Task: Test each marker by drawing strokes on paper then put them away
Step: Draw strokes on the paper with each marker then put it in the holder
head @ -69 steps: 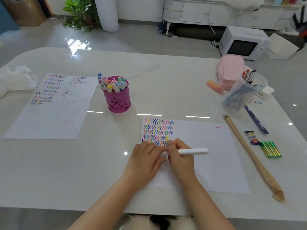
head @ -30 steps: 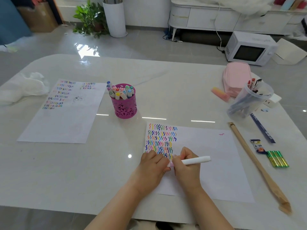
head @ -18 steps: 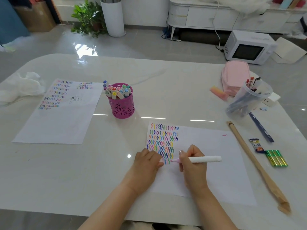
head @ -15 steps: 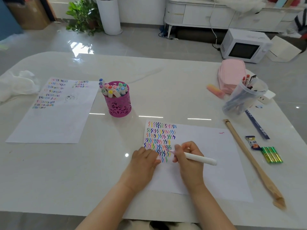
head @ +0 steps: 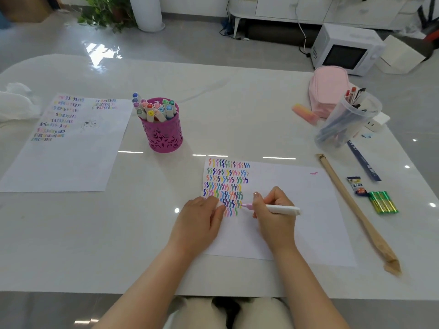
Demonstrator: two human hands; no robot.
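Head view looks down on your right hand, whose grip pinches a white-barrelled marker with a pink tip between the thumb and curled fingers. The marker lies low and nearly level, its back end pointing right. Its pink tip touches the white sheet of paper at the right edge of the lower rows of coloured zigzag strokes.

Your left hand rests on the sheet's left part. Its grip is loosely spread, with the fingers lying flat over the lower left of the strokes and holding nothing. The sheet lies on the glossy white tabletop straight in front of you.

Beyond the sheet to the left, a magenta perforated pen cup stands upright, filled with capped markers that lean leftward. Farther left lies a second white sheet with its own rows of strokes and a small sketch. Some crumpled white material sits at the tabletop's left edge.

To the right of your sheet, a long wooden stick lies lengthwise. Beside it are a green foil packet and a blue ruler. Near the far right corner, a clear plastic cup of pens stands just beside a pink fabric pouch.
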